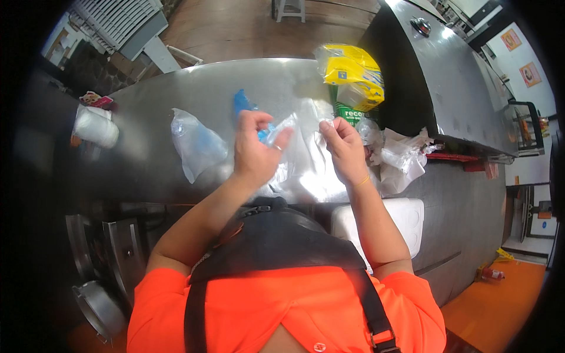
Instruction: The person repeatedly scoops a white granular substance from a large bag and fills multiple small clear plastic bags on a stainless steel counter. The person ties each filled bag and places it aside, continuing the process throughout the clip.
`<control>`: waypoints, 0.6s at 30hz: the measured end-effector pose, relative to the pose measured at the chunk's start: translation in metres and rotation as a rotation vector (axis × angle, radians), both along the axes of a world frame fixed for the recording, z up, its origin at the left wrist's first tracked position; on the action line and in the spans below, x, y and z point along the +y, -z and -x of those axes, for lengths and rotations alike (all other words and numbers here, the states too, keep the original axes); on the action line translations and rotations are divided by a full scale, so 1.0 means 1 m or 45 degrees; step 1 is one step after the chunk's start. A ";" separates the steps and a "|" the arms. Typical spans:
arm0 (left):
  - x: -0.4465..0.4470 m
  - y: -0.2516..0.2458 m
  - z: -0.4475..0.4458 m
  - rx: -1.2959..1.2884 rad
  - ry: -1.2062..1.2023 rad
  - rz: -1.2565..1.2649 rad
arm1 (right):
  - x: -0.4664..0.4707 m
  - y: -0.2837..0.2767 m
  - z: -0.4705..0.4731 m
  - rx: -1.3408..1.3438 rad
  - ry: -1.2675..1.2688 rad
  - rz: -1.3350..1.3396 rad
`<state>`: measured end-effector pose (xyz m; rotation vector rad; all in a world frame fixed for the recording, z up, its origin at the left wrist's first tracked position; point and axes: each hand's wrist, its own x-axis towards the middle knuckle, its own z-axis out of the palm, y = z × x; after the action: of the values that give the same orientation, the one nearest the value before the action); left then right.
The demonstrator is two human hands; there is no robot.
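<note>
My left hand point(258, 152), slightly blurred and wearing a ring, is above the steel table with thumb and fingers apart. A clear plastic bag point(289, 121) shows by its thumb, and I see no firm grip on it. Thumb and fingers of my right hand point(346, 150) pinch a bit of clear plastic film point(325, 122). Beneath the hands, flat clear plastic bags point(304, 145) lie on the shiny tabletop point(141, 163). Blue plastic point(243, 102) lies behind my left hand, which partly hides it. To the left sits a translucent bag point(198, 143) with something bluish inside.
A yellow plastic-wrapped package point(353, 73) stands on a green box point(351, 112) at the back right. Crumpled plastic bags point(401, 161) lie right of my right hand, beside a dark counter point(472, 88). A bagged white roll point(95, 125) stands far left. A white lidded container point(401, 220) is below the table edge.
</note>
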<state>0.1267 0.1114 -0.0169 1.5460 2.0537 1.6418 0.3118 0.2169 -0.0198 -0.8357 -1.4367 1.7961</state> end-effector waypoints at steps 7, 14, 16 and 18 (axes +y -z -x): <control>-0.031 -0.024 -0.003 -0.289 0.403 0.006 | -0.039 -0.037 0.035 0.079 -0.200 -0.070; -0.061 -0.023 0.034 -0.556 0.470 -0.009 | -0.065 -0.048 0.079 0.163 -0.181 -0.008; -0.069 -0.023 0.046 -0.651 0.392 -0.016 | -0.071 -0.049 0.094 0.175 -0.153 -0.008; -0.082 -0.025 0.060 -0.690 0.409 0.103 | -0.077 -0.049 0.108 0.217 -0.161 0.056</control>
<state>0.0665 0.0296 0.0082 1.1575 1.4877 1.6022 0.2035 0.1402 0.0290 -0.6086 -1.3702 1.9492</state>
